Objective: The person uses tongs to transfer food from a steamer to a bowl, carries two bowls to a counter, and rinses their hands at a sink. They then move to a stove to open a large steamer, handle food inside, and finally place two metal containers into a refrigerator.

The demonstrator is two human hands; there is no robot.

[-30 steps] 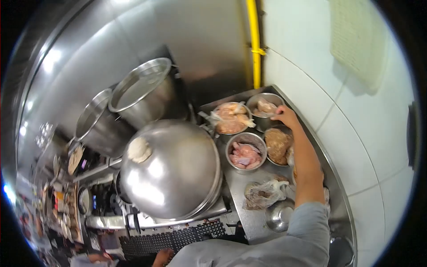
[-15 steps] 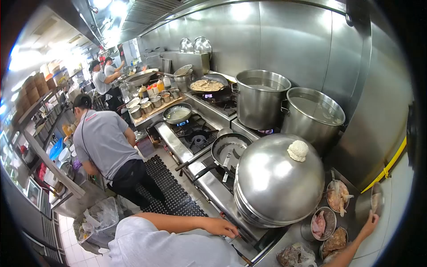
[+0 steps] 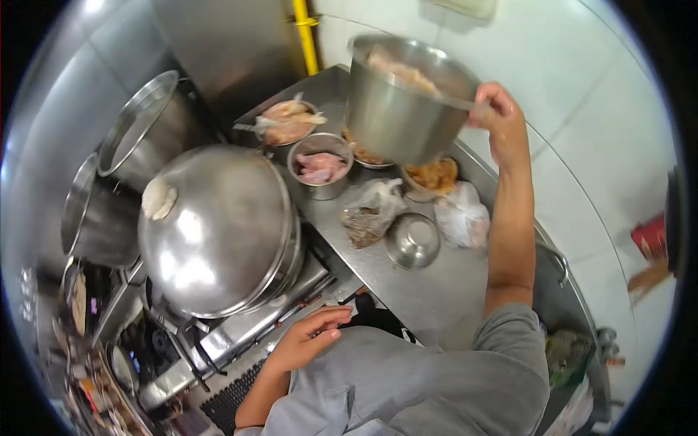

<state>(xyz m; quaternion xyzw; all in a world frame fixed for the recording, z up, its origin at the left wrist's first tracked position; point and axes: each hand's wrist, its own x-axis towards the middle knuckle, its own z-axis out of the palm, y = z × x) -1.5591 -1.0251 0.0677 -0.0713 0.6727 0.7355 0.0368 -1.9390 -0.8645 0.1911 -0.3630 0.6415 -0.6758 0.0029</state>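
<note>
My right hand (image 3: 500, 120) grips a steel pot (image 3: 400, 120) at the rim or handle on its right side. The pot is tilted and held above the steel counter (image 3: 436, 305), with pale pieces that look like raw meat inside. In front of my waist, my left hand (image 3: 313, 336) holds nothing, its fingers loosely bent and apart from the thumb. Below the raised pot are a container of pink raw meat (image 3: 322, 167), one of yellowish-brown food (image 3: 430, 176) and one partly hidden behind the pot. Farther back lies a bowl of pale raw meat (image 3: 287, 122).
A large domed lid (image 3: 218, 232) with a cloth-like knob covers a steamer at left. Two tall stockpots (image 3: 138, 131) stand behind it. Plastic bags (image 3: 371, 211) and a small upturned steel bowl (image 3: 413, 240) lie on the counter. Another person's hand (image 3: 646, 282) shows at far right.
My view has turned right and down, toward the counter. My right hand, at a steel vessel's rim before, now holds the pot up over the counter. My left hand is now before my waist.
</note>
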